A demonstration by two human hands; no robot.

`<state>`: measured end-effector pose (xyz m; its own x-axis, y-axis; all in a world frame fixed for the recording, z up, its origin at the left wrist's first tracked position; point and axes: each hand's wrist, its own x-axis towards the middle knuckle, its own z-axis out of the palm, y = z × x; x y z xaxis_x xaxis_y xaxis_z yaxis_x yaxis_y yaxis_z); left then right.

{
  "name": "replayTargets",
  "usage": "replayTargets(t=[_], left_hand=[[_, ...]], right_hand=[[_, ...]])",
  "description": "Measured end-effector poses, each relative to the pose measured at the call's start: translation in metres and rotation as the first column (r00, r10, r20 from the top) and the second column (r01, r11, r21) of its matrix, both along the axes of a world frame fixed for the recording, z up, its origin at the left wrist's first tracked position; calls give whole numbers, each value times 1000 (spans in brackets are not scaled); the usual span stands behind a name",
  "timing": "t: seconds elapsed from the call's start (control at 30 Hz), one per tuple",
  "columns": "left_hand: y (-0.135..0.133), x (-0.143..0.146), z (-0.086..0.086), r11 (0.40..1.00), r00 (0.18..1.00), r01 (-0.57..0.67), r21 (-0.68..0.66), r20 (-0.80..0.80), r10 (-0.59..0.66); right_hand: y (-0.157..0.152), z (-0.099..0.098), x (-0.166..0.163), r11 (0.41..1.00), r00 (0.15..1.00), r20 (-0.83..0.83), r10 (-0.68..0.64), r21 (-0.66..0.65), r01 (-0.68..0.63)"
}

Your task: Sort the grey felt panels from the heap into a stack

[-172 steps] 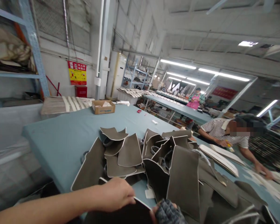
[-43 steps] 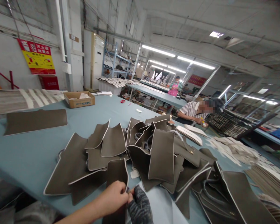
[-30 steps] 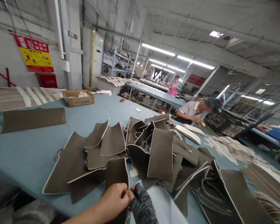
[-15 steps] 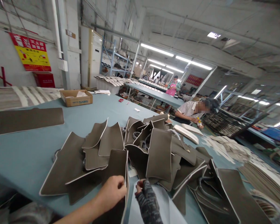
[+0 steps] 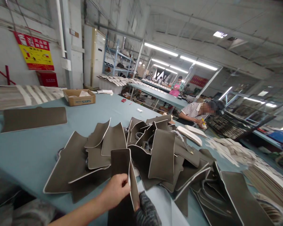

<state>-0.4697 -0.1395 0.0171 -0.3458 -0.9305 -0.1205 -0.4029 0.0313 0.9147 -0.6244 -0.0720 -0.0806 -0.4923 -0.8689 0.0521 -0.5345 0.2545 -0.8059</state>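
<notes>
My left hand point(image 5: 115, 192), bare, is closed on the near edge of a grey-brown leather bag piece point(image 5: 119, 163) with white edging that stands upright before me. My right hand point(image 5: 145, 209) wears a dark knit glove and sits behind the piece's right flap, its fingers hidden. Just beyond lies a heap of similar grey-brown pieces point(image 5: 155, 150) spread over the blue table point(image 5: 33, 153).
One flat grey-brown panel point(image 5: 34, 118) lies alone at the far left. A cardboard box point(image 5: 79, 97) stands behind it. Across the table a person in a striped shirt point(image 5: 193, 110) bends over pale pieces point(image 5: 191, 133). Stacks of light panels point(image 5: 261, 175) lie at the right.
The piece in my hands has been raised and spread open. My gloved right hand has slipped from the front edge to behind the right flap.
</notes>
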Motion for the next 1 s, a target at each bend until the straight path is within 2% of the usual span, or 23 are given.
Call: replayTargets(t=[0.1,0.2,0.3,0.37,0.43,0.5,0.57,0.63,0.77,0.9,1.0], left_hand=[[0,5,-2,999,996,-37,3,-83,37],[-1,7,-3,998,989,-50,43,-140,55],[-2,3,0,999,988,-22,44,-149,28],[-3,-3,3,999,986,-26,31,-164,31],[-4,-9,7,999,984,-35,26,-175,39],[-4,-14,11,999,981,-40,23,-189,43],[-3,-17,14,999,978,-46,19,-201,49],[-3,-19,18,999,980,-54,3,-193,54],[-7,-21,20,999,983,-46,-19,-181,42],[-12,-22,18,999,974,-33,-10,-224,30],[-11,-22,18,1000,983,-18,-26,-185,12]], right_hand=[[-8,3,-25,999,996,75,40,26,-42],[-23,19,-38,991,973,222,64,96,-88],[-30,39,-29,987,946,283,158,-53,-149],[-28,49,-14,970,953,232,196,-188,-154],[-23,55,1,949,985,46,167,-278,-148],[-18,59,11,938,973,-189,131,-295,-183],[-17,59,12,945,936,-327,131,-243,-218],[-21,59,7,960,927,-351,135,-186,-210],[-35,61,-3,962,933,-325,156,-164,-218],[-36,73,-4,957,938,-297,176,-173,-234],[-29,83,-4,961,950,-252,185,-158,-229]])
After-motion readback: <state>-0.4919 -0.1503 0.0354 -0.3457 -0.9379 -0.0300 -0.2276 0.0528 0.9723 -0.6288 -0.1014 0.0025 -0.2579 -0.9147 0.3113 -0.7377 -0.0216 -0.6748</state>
